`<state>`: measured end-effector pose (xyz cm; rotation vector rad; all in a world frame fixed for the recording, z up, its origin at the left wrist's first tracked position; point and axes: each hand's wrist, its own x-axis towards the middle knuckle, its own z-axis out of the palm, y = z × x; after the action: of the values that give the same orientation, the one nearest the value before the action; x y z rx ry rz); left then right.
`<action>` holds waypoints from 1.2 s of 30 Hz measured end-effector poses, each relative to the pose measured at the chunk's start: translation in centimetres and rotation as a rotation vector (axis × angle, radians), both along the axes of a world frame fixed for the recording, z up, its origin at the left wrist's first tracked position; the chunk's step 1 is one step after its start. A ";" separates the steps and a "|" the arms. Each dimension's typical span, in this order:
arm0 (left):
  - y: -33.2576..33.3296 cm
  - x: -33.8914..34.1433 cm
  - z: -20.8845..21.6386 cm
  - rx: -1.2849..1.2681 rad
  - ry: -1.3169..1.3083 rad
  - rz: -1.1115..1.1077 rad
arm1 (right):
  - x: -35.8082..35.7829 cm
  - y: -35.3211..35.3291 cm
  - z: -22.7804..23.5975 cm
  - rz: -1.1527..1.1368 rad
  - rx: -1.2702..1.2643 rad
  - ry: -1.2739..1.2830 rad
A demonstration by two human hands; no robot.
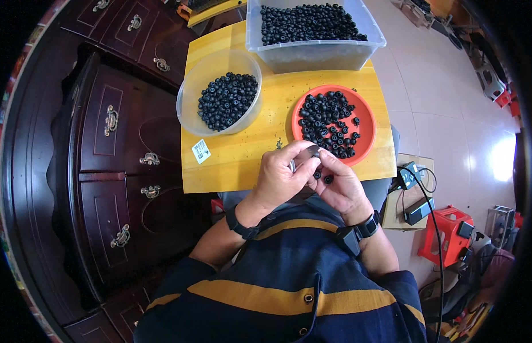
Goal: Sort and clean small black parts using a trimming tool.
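Both hands meet over the near edge of the yellow table, just below the shallow orange dish [365,146]. My left hand [277,178] is closed around a thin, silvery tool [292,166], mostly hidden by the fingers, so its kind cannot be told. At the fingertips, a small black round part [315,151] is pinched between thumb and finger of my right hand [343,188]. More black hollow pieces [329,179] rest against that hand's curled fingers. Inside the dish lie many of the same black pieces [326,111], some showing a hole in the top.
On the yellow table [277,103], a round translucent tub [186,103] of black pieces stands left, with a white label [201,151] near it. A large clear bin [317,57] of them sits at the back. Dark wooden drawers [106,126] flank the left; a red stool [446,228] stands right.
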<state>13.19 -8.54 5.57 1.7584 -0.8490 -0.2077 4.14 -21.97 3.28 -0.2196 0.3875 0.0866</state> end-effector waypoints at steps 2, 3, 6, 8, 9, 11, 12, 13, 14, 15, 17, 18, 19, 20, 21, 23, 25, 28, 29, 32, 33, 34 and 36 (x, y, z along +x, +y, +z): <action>0.0 0.1 0.0 -0.041 0.100 -0.007 | 0.1 -0.2 -0.2 0.010 -0.012 -0.029; 0.0 0.1 0.2 -0.040 0.100 -0.009 | 0.1 -0.2 -0.3 0.023 -0.024 -0.057; 0.2 0.1 0.7 -0.017 0.164 -0.027 | 0.2 -0.4 -0.2 0.037 -0.031 -0.072; 0.2 0.1 0.4 -0.012 0.174 -0.038 | 0.3 -0.2 -0.2 0.028 -0.021 -0.080; 0.1 0.1 0.5 -0.011 0.176 -0.041 | 0.3 -0.2 -0.2 0.020 -0.011 -0.087; -0.2 -0.1 0.7 -0.083 0.051 -0.055 | 0.2 -0.1 -0.6 0.005 -0.017 -0.118; -0.2 -0.1 0.5 -0.081 0.051 -0.057 | 0.2 0.0 -0.8 -0.008 -0.024 -0.151; -0.2 0.0 0.2 -0.088 -0.059 -0.048 | 0.2 0.1 -0.8 -0.010 -0.023 -0.151; -0.3 0.1 0.1 -0.095 -0.169 -0.040 | 0.3 0.1 -0.9 -0.017 -0.019 -0.150; -0.2 0.1 0.2 -0.094 -0.168 -0.043 | 0.3 0.2 -0.9 -0.024 -0.015 -0.149; -0.1 0.2 0.6 -0.045 -0.328 -0.054 | 0.3 0.2 -1.2 -0.024 -0.023 -0.164; -0.2 0.1 0.8 -0.045 -0.327 -0.055 | 0.3 0.2 -1.3 -0.021 -0.032 -0.179; -0.3 0.1 1.0 -0.063 -0.349 -0.051 | 0.3 0.1 -1.4 -0.022 -0.031 -0.178; -0.4 0.0 1.1 -0.081 -0.372 -0.046 | 0.3 0.1 -1.4 -0.023 0.009 -0.191; -0.3 0.0 0.9 -0.080 -0.372 -0.045 | 0.3 0.1 -1.4 -0.024 0.050 -0.202; -0.3 -0.1 0.3 -0.098 -0.203 0.023 | 0.2 -0.1 -1.5 -0.020 0.083 -0.207; 0.2 0.4 0.8 -0.030 -0.178 0.002 | 0.1 -0.2 -1.4 -0.016 0.116 -0.211; 0.5 1.2 1.5 0.051 -0.132 -0.025 | 0.0 -0.3 -0.9 -0.028 0.095 -0.168; 0.7 1.5 1.6 0.100 -0.161 -0.059 | -0.1 -0.3 -0.7 -0.030 0.073 -0.151; 0.9 2.1 1.7 0.177 -0.207 -0.110 | -0.1 -0.1 -0.5 -0.025 0.047 -0.141; 0.9 2.2 1.7 0.204 -0.223 -0.130 | -0.1 -0.1 -0.5 -0.020 0.044 -0.146; 0.9 2.4 1.7 0.204 -0.224 -0.128 | -0.1 -0.1 -0.4 -0.018 0.043 -0.147; 0.8 2.5 1.7 0.237 -0.263 -0.121 | -0.2 -0.1 -0.4 -0.013 0.042 -0.167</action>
<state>15.69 -7.77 7.29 1.9858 -1.1612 -0.1638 3.97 -22.12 2.84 -0.1813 0.2204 0.0630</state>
